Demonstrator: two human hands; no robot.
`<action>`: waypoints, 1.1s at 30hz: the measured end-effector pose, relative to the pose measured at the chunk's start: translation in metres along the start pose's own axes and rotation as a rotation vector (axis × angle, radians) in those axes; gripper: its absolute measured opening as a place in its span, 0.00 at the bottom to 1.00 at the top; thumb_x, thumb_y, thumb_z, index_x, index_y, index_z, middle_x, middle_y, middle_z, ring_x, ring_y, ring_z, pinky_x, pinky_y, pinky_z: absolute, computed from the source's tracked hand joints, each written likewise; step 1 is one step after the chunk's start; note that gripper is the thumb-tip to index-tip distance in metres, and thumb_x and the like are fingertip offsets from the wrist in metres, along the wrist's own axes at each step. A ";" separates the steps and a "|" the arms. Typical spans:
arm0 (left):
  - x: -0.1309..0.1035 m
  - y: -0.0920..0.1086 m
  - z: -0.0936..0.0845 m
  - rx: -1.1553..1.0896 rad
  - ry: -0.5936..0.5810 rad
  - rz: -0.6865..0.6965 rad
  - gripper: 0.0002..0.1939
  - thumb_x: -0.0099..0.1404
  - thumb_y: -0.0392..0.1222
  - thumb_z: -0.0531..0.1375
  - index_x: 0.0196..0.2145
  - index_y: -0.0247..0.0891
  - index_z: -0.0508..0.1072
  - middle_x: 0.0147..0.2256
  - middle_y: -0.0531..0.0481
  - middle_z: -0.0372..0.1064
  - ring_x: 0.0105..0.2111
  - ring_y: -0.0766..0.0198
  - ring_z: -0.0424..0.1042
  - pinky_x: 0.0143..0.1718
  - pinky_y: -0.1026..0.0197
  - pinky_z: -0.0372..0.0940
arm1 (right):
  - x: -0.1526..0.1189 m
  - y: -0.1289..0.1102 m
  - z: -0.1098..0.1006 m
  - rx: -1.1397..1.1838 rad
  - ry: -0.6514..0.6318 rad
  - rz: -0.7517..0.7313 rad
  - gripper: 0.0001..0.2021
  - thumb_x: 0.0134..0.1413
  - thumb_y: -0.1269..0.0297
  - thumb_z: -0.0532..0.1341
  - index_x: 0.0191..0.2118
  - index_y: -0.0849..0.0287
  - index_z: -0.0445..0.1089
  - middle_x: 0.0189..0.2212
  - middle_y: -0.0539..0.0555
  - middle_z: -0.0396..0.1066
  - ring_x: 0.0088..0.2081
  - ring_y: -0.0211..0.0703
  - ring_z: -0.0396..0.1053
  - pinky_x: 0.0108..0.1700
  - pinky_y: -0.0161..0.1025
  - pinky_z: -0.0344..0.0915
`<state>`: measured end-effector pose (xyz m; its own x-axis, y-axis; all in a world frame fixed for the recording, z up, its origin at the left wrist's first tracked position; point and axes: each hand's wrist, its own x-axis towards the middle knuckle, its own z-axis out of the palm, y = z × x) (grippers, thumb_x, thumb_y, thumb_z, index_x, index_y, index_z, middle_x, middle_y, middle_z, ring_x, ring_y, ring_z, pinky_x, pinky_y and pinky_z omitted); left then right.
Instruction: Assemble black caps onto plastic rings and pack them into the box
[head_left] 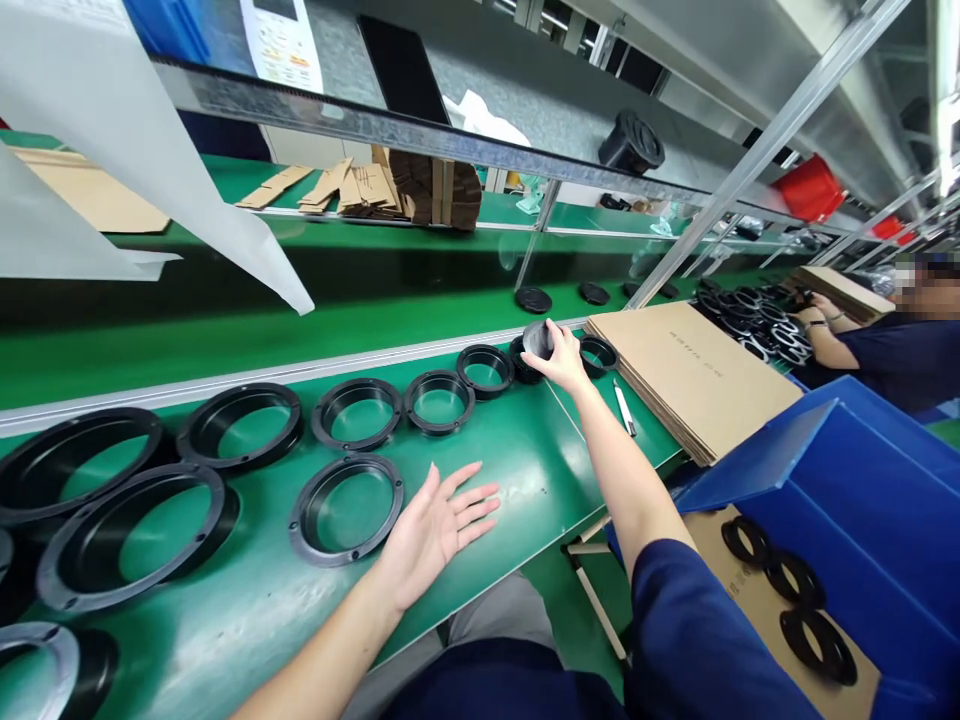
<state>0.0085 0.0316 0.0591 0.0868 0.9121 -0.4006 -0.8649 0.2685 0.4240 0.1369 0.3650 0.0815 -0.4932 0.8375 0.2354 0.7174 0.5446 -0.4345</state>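
Several black rings (304, 520) on a green table (525, 500), right hand (564, 362) gripping a grey round piece (534, 341), left hand (437, 520) palm up, fingers spread wide.

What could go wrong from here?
1. The part in the right hand could slip or bump the ring to its left.
2. The right forearm might brush the white tool lying beside it.
3. The open left hand could nudge the front ring close by.
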 end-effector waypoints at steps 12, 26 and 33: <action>0.003 0.005 -0.003 -0.040 0.058 -0.019 0.31 0.79 0.56 0.47 0.66 0.28 0.61 0.56 0.28 0.70 0.53 0.47 0.74 0.55 0.49 0.70 | -0.028 0.017 0.009 -0.229 -0.298 -0.003 0.49 0.61 0.34 0.61 0.75 0.61 0.46 0.72 0.71 0.40 0.72 0.70 0.37 0.70 0.65 0.44; 0.005 0.005 -0.003 0.016 0.108 -0.026 0.27 0.78 0.53 0.49 0.62 0.29 0.66 0.55 0.29 0.70 0.54 0.47 0.74 0.55 0.49 0.71 | -0.029 0.000 0.025 -0.242 -0.213 0.027 0.36 0.74 0.45 0.44 0.74 0.66 0.48 0.73 0.65 0.40 0.74 0.57 0.39 0.73 0.60 0.41; 0.005 -0.012 -0.010 0.154 0.002 0.059 0.22 0.71 0.53 0.62 0.53 0.34 0.75 0.52 0.34 0.73 0.49 0.52 0.74 0.52 0.52 0.69 | -0.051 -0.004 -0.016 -0.073 -0.055 0.208 0.25 0.70 0.51 0.60 0.60 0.68 0.69 0.59 0.71 0.66 0.62 0.66 0.63 0.62 0.61 0.64</action>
<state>0.0146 0.0300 0.0442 0.0374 0.9271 -0.3730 -0.7826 0.2593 0.5660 0.1675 0.3206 0.0853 -0.3557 0.9294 0.0983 0.8393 0.3639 -0.4039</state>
